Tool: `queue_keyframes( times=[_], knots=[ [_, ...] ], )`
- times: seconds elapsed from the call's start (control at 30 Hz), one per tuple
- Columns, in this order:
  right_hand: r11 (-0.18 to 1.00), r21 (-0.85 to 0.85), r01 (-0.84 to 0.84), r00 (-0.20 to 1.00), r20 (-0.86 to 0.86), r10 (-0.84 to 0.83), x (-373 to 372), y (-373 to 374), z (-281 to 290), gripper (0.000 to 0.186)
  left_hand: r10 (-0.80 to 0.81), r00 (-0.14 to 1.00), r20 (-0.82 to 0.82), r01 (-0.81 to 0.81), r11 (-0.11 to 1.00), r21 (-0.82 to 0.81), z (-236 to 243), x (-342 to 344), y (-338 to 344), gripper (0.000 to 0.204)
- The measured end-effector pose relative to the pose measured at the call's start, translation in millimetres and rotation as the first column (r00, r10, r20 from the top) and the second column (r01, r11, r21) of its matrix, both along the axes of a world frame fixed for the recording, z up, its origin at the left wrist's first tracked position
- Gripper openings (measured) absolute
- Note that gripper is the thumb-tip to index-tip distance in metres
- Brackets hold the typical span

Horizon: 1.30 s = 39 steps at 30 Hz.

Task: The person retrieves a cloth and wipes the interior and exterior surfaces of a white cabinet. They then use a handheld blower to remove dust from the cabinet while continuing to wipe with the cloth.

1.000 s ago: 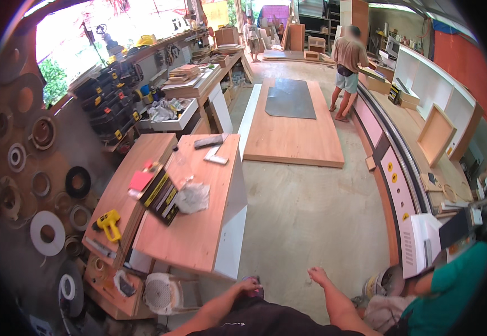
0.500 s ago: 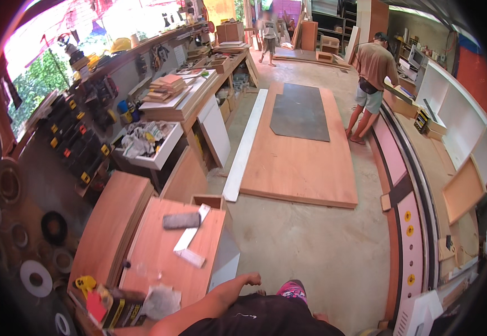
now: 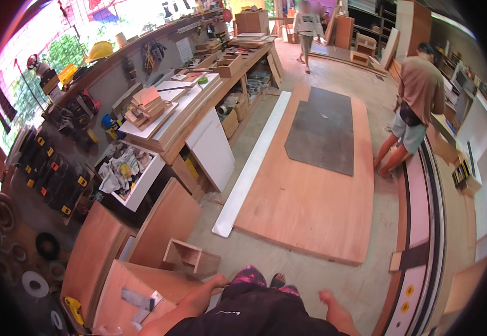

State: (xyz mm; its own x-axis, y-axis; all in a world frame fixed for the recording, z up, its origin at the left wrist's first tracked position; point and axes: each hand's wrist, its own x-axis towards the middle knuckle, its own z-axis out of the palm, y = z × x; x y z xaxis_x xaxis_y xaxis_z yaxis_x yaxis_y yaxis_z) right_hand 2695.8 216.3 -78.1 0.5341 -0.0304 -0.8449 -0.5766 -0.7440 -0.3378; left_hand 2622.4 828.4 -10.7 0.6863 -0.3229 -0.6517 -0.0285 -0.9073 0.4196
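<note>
My left hand (image 3: 217,281) hangs in front of me with its fingers curled in, and nothing shows in it. It is close to a small open wooden box (image 3: 207,262) and a wood-faced cabinet (image 3: 114,285). On that cabinet lie a grey sanding block (image 3: 134,297) and a white-and-metal try square (image 3: 155,299). My right hand (image 3: 328,297) swings low on the other side, above the concrete floor, holding nothing; its fingers look loosely apart and a little blurred. Ahead lies a large wooden panel (image 3: 305,218) with a dark grey sheet (image 3: 322,131) on top.
A long white board (image 3: 252,165) runs along the panel's left side. Workbenches (image 3: 198,115) line the left, with a white drawer of rags (image 3: 145,182). One person (image 3: 420,89) bends over a bench at right; another person (image 3: 307,31) walks at the back. A rail track (image 3: 422,224) runs along the right.
I have moved forward, so the panel is nearer and the cabinet has slid toward the lower left. My right hand has come into view. The far person has walked closer.
</note>
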Motion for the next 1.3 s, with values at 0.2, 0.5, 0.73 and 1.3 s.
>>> queue_keyframes(
  times=[0.2, 0.5, 0.73, 1.3],
  knots=[
    [0.915, 0.397, 0.074, 0.735, 0.598, -0.319, 475.3, 109.5, 141.9, 0.020, 0.589, 0.791, -0.164, -0.565, 0.807, 0.172, 24.6, 111.4, 2.7, 0.029],
    [0.958, 0.162, -0.238, 0.853, 0.506, 0.126, 705.7, 194.2, 148.2, 0.029, 0.398, 0.770, -0.498, -0.488, 0.871, -0.057, 29.4, 409.1, 48.8, 0.034],
    [0.989, 0.147, 0.006, 0.998, -0.065, 0.004, 683.0, 193.2, 156.7, 0.033, 0.777, 0.629, 0.024, -0.735, 0.604, -0.307, 189.3, 733.6, 126.3, 0.034],
    [0.795, 0.557, 0.241, 0.908, 0.159, -0.387, 1296.3, 404.5, 229.1, 0.030, 0.867, 0.033, -0.497, -0.996, 0.071, 0.058, 158.2, 957.3, 208.8, 0.027]
  ],
)
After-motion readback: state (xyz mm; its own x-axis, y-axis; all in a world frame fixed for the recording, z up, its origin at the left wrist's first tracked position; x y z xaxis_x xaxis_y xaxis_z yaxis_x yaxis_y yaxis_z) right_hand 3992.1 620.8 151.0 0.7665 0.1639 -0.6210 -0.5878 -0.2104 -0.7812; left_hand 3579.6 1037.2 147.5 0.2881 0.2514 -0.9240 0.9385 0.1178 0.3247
